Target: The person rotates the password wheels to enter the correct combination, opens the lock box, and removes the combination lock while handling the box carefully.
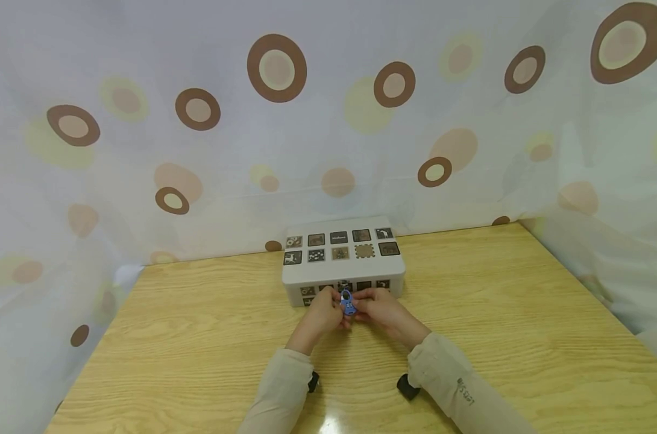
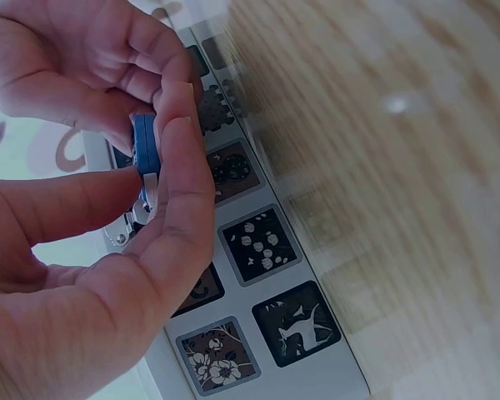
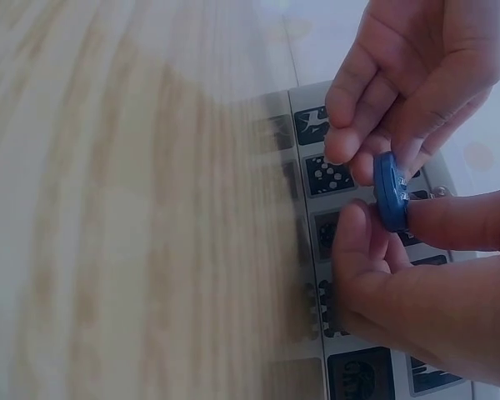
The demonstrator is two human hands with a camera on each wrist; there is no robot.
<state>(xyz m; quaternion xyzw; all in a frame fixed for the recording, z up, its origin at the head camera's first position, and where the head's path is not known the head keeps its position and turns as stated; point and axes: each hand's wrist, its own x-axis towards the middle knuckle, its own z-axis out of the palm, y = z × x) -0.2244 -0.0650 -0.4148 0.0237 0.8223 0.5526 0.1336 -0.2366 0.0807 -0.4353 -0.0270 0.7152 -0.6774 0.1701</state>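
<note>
A small blue combination padlock [image 1: 348,307] stands upright between both hands, its shackle at the top and its number dials toward me. My left hand [image 1: 323,311] pinches its left side with thumb and fingers. From the other side, my right hand [image 1: 387,311] pinches it too. Right behind the lock is the front wall of a white box [image 1: 343,271] covered in dark and brown picture squares. In the left wrist view, a metal clasp [image 2: 133,218] shows on the box beside the padlock [image 2: 143,143]; fingers hide part of it.
The box stands near the back of the wood-grain table [image 1: 209,337], its lid down. A white curtain [image 1: 317,132] with brown and yellow circles hangs behind the table and along both sides. Black straps with small devices [image 1: 407,387] sit at the wrists.
</note>
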